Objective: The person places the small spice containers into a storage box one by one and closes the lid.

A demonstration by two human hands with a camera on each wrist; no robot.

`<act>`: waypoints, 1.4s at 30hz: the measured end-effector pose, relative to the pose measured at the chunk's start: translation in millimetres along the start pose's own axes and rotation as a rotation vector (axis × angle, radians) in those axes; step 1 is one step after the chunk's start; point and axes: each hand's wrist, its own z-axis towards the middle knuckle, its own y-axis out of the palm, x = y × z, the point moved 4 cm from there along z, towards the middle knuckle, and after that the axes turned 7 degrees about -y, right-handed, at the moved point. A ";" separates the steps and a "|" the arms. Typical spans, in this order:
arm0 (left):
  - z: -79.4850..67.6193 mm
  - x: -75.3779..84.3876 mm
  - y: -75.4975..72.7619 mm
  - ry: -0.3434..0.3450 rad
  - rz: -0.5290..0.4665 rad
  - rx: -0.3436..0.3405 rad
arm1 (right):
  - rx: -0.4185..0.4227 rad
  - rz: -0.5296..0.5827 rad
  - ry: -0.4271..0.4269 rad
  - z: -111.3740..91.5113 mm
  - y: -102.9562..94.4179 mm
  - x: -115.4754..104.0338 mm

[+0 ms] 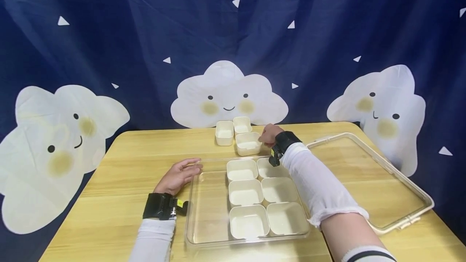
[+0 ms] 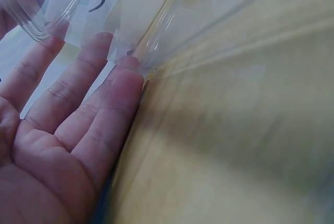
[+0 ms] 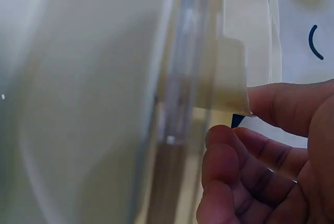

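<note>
My left hand [image 1: 179, 176] rests its fingers at the far left corner of a clear plastic box [image 1: 189, 217]. In the left wrist view its fingers [image 2: 68, 93] extend along the see-through wall. Behind the box, my right hand [image 1: 270, 134] is at the right side of a cream container [image 1: 248, 144]. Seen from the right wrist, the thumb [image 3: 282, 106] touches that container's corner while the other fingers curl below it; I cannot tell whether they pinch it. Several more cream containers [image 1: 245, 193] stand in two columns in the box's right part.
Two more cream containers, one on the left [image 1: 224, 134] and one farther back [image 1: 242, 125], stand near the table's far edge. A clear lid with a cream frame [image 1: 386, 165] lies on the wooden table [image 1: 120, 181] at right. Behind hangs a dark blue curtain [image 1: 204, 19] with clouds.
</note>
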 end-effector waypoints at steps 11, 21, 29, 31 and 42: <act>-0.2 0.1 0.5 -0.011 0.006 0.013 | -0.013 0.029 -0.039 -4.8 4.1 -9.5; -0.8 1.3 2.1 -0.009 0.010 0.006 | -0.009 0.015 -0.045 -0.4 3.9 -3.1; -0.9 0.1 0.4 -0.009 0.022 0.005 | -0.007 0.032 -0.055 -4.8 1.0 -7.1; -1.0 -0.3 0.1 -0.009 0.027 0.007 | -0.005 0.041 -0.057 -5.9 0.2 -7.1; -1.5 -0.8 -0.9 -0.009 0.033 0.008 | 0.019 0.054 -0.086 -16.1 -2.0 -13.5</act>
